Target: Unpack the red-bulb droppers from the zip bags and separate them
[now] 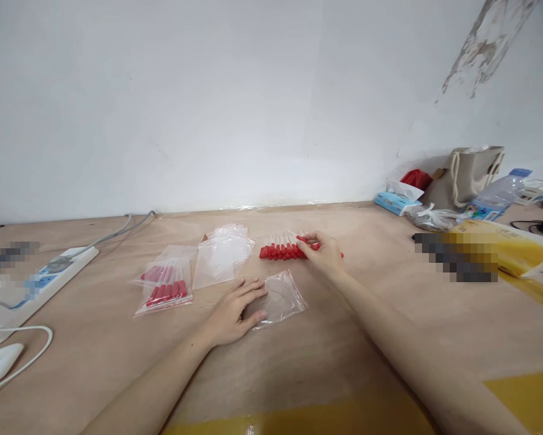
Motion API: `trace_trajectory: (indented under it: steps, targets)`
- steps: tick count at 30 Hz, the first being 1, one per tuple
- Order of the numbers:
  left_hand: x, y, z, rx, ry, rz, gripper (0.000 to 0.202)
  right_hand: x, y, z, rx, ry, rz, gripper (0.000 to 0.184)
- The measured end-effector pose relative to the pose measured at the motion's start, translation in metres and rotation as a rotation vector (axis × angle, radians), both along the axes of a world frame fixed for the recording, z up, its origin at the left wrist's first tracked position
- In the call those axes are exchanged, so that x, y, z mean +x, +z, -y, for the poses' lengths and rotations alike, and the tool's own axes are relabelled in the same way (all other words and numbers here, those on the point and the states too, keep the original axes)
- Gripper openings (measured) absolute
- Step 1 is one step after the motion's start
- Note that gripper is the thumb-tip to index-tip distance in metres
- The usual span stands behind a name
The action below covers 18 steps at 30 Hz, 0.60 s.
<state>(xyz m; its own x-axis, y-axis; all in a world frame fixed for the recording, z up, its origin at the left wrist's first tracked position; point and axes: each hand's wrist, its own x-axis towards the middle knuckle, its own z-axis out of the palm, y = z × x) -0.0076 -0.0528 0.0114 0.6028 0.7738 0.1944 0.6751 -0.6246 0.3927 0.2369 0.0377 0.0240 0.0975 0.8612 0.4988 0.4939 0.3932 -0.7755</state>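
A brown-covered bench (94, 338) runs along a pale wall (230, 109). On it lies a row of red-ended sticks (278, 251); the thumb and fingers of the right hand (327, 254) are pinched on one red end. The left hand (233, 309), fingers spread apart, touches a clear bag (284, 297). Leftward are loose bags (219, 260) and a filled bag (167, 290); rightward, a bottle (500, 196).

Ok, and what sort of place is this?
Probably an indoor workroom, though I can't be sure: there's a brown-covered table against a white wall with a peeling patch, a power strip, and clear plastic bags near red-ended sticks.
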Motion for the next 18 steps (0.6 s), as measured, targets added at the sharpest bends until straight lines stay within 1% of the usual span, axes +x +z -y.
trace_trajectory:
  steps: [2,4,7,10,13,15,16,18]
  targets:
    - [-0.001,0.001,0.001,0.006,0.044,0.084,0.035,-0.015,-0.002,-0.004,0.105,-0.074,0.202,0.014]
    - [-0.001,0.002,0.002,0.026,0.133,0.177,0.03,-0.025,-0.004,-0.007,0.145,-0.138,0.352,0.013]
    - [-0.002,0.002,0.003,0.085,0.351,0.214,0.029,-0.03,-0.007,-0.007,0.144,-0.2,0.489,0.018]
    - [-0.004,0.001,0.002,0.088,0.544,0.163,0.038,-0.029,-0.008,0.004,0.136,-0.225,0.539,0.026]
    - [-0.008,0.001,0.001,0.059,0.654,0.099,0.053,-0.024,-0.01,0.025,0.13,-0.161,0.534,0.025]
    - [-0.011,0.001,-0.001,0.028,0.684,0.05,0.061,-0.019,-0.013,0.041,0.134,-0.07,0.528,0.021]
    - [-0.013,0.002,-0.002,0.009,0.685,0.03,0.061,-0.016,-0.015,0.048,0.138,0.005,0.531,0.019]
    - [-0.014,0.004,-0.002,-0.026,0.662,0.007,0.054,-0.01,-0.018,0.061,0.148,0.2,0.541,0.02]
